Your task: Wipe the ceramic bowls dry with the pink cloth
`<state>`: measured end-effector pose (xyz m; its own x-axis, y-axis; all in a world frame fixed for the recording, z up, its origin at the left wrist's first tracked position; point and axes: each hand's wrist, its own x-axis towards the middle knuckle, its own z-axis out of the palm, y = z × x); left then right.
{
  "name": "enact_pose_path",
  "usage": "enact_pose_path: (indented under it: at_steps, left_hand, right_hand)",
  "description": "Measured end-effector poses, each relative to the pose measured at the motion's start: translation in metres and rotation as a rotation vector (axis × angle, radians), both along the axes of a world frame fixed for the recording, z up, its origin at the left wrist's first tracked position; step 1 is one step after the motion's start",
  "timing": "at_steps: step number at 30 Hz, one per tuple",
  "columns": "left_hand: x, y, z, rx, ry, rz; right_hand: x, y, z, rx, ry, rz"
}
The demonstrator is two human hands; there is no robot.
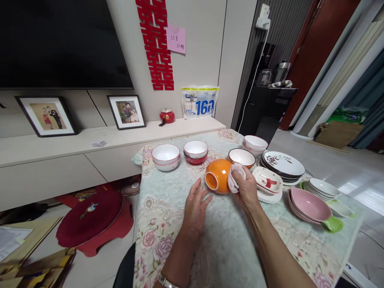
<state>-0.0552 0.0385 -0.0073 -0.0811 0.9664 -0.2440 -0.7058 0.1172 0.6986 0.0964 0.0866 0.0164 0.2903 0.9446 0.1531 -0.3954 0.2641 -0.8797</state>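
An orange bowl [220,172] is tipped on its side above the table, its round foot ring facing left towards me. My right hand [246,186] grips it by the rim side, with a pale pink cloth [235,178] bunched between fingers and bowl. Just left of the bowl, my left hand [196,206] is open, fingers apart and holding nothing. Behind the bowl stand a dark-rimmed white bowl [242,157], stacked white-and-red bowls [196,149] and another pair of red-rimmed white bowls [165,154].
Right of my hand are square dishes [267,180], a stack of plates [283,163], pink leaf-handled bowls [310,204] and small white bowls [324,187]. A flowered cloth covers the table [168,224]. A red stool [93,216] stands left; a white cabinet [120,140] runs behind.
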Motion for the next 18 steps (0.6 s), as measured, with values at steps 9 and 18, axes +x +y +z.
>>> enact_pose_path:
  at_steps: [9,18]
  left_hand:
    - [0.003,-0.004,0.011,0.092,-0.203,-0.167]
    - [0.0,-0.003,0.008,0.132,-0.216,-0.09]
  right_hand:
    - [-0.018,-0.016,-0.008,0.339,-0.957,0.004]
    - [-0.015,-0.028,0.016,0.318,-1.009,0.52]
